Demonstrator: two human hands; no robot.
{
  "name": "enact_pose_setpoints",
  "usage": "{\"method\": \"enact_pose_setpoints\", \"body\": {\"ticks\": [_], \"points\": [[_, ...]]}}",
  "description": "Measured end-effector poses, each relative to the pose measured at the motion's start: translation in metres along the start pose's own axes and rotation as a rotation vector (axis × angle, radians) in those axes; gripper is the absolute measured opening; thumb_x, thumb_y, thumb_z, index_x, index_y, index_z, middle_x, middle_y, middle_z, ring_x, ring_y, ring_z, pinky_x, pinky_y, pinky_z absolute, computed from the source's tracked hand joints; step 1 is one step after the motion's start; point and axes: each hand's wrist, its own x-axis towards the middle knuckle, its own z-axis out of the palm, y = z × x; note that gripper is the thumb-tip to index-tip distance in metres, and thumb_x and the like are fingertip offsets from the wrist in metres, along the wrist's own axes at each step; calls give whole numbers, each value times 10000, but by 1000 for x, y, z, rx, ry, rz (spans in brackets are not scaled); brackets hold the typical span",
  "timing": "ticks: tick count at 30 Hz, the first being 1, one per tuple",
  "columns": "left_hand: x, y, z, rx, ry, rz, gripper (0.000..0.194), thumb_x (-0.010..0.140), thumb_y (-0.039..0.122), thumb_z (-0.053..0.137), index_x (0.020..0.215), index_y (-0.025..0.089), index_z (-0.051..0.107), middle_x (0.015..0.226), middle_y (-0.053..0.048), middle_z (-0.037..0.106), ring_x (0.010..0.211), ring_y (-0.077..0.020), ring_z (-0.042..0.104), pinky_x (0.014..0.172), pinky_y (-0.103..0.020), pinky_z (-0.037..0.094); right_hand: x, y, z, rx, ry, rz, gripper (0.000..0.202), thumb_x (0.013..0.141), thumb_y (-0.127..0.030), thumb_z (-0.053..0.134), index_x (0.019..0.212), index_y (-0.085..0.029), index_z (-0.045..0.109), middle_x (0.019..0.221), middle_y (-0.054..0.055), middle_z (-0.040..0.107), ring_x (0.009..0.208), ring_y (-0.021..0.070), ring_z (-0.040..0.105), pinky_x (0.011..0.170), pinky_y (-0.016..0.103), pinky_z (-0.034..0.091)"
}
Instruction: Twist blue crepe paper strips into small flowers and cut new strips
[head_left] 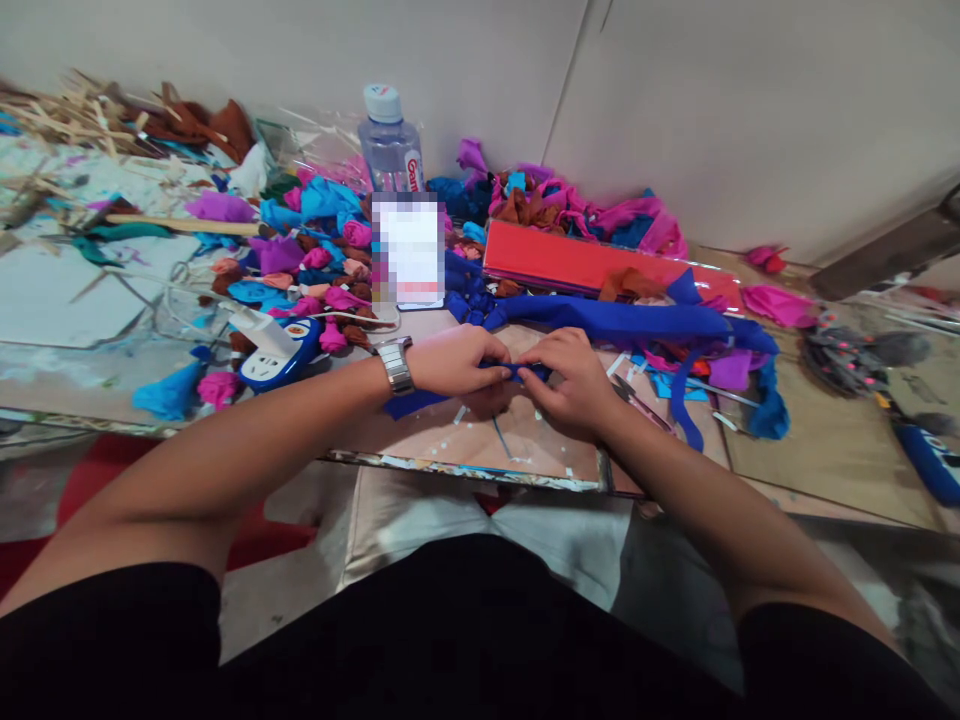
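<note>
Fabric (pixel 538 371), deep blue, is sitting between the left hand (pixel 461 360) and the right hand (pixel 574 380), over the near part of the table (pixel 547 448).

Both hands are pinching the small piece, their thumbs almost meeting. A blue strip (pixel 414 403) is lying on the near side of the left hand, and a longer blue band (pixel 630 315) is stretching rightward on the far side. A phone (pixel 424 255) is glowing beyond the left hand, with a bottle (pixel 390 150) standing farther back.

Long blue strip (pixel 622 316) matt; watchband (pixel 395 366) shiny metal.
</note>
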Motion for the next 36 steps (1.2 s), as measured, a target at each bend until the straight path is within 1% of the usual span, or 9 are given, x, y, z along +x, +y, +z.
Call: {"method": "enact_pose_setpoints", "body": {"ticks": [5,11,13,18,23,26,28,32,36], "points": [[1,-1,2,-22,6,11,330,977,370,550,919,150,790,745,-20,742,627,-117,592,593,-226,389,-1,2,2,-6,14,-20,140,1011,-329,659,1034,-271,784,946,26,824,948,247,679,984,495,404],[3,-3,1,-155,-10,-37,340,984,392,566,896,167,804,791,-21,779,686,-123,666,654,-204,469,-1,4,3,-20,70,-45,165,1014,-341,670,1091,-306,811,947,24,831,936,242,688,998,506,420],[3,-5,0,-241,-30,-48,320,978,375,576,886,162,796,818,-27,795,712,-124,696,680,-198,496,-1,5,3,-20,72,-61,157,1005,-334,680,1078,-309,817,949,23,831,943,241,689,1004,508,421],[3,-8,1,-584,-123,-81,246,962,336,592,900,147,736,845,-55,807,707,-135,738,735,-232,575,-2,5,2,-8,53,-47,154,995,-325,684,1059,-313,823,969,25,834,948,242,692,1025,520,417],[3,-9,2,-741,-154,-114,169,926,264,604,898,142,718,838,-58,799,713,-132,741,769,-250,593,-1,2,-1,-2,75,-73,144,994,-307,688,1045,-323,822,964,9,834,924,229,701,1035,516,416],[2,-6,1,-801,-160,-124,167,925,257,607,896,139,721,826,-65,793,697,-135,732,728,-244,580,-1,1,-2,2,76,-95,148,994,-296,688,1052,-332,819,957,5,830,910,224,703,1040,521,414],[1,-3,0,-811,-148,-109,213,950,291,591,898,137,728,814,-74,786,690,-141,726,692,-242,569,-1,2,-2,-12,63,-91,150,994,-301,686,1056,-336,818,959,10,828,931,235,700,1046,532,410],[1,0,0,-673,-98,-93,351,1014,410,543,892,145,739,765,-67,763,670,-141,716,639,-231,548,-3,4,-1,-30,71,-80,144,993,-316,682,1059,-333,809,972,17,824,961,248,699,1055,538,408],[2,-3,2,-750,-92,-99,282,980,388,608,899,147,728,786,-65,777,643,-138,706,664,-252,570,-3,2,0,-18,84,-34,147,1005,-326,669,1091,-323,789,988,23,815,952,244,707,1065,527,401]]}}
